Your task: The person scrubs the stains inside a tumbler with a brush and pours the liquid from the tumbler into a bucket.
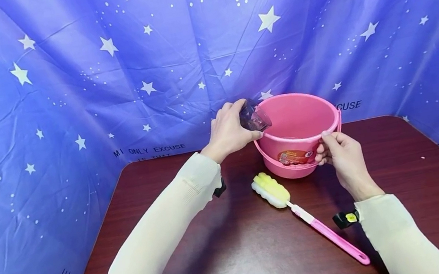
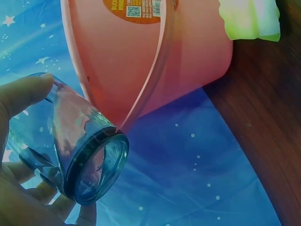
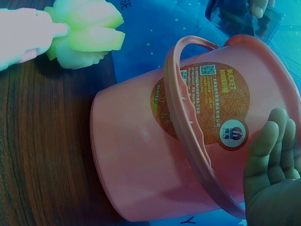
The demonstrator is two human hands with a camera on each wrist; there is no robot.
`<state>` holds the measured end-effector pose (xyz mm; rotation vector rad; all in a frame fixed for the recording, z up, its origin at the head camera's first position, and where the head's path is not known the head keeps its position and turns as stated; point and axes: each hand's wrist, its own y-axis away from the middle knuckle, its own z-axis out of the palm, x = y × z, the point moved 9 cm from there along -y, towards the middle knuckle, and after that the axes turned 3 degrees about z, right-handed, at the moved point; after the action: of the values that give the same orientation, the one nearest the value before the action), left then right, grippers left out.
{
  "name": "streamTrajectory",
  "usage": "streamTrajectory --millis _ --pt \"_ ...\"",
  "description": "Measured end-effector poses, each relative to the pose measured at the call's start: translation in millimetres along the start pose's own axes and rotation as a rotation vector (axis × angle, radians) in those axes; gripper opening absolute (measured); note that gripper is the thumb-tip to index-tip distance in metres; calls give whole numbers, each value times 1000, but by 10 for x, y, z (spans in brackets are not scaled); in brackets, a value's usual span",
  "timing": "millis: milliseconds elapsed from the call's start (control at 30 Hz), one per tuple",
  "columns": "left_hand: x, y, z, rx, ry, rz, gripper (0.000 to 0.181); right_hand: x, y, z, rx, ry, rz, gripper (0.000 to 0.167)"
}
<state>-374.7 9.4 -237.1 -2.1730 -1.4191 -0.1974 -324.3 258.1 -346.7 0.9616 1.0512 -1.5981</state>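
My left hand (image 1: 228, 129) grips a clear bluish glass (image 1: 253, 120) at the left rim of a pink bucket (image 1: 274, 144). In the left wrist view the glass (image 2: 89, 146) is tilted, its thick base towards the camera, with the thumb on one side and fingers round the other. My right hand (image 1: 345, 157) holds the bucket's front right rim, thumb at the edge and fingers against the outer wall. The bucket stands a little tilted on the table, its handle hanging down across the front. Its inside bottom is hidden in the head view.
A sponge bottle brush (image 1: 272, 191) with a pink and white handle lies on the dark wooden table (image 1: 229, 255) in front of the bucket. Blue star-patterned cloth (image 1: 172, 58) hangs close behind the table and along both sides.
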Motion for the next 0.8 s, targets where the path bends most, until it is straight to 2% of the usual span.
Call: streamTrajectory --millis 800 --pt "41 -56 -12 -23 -75 18 91 -7 -12 3 5 12 -5 25"
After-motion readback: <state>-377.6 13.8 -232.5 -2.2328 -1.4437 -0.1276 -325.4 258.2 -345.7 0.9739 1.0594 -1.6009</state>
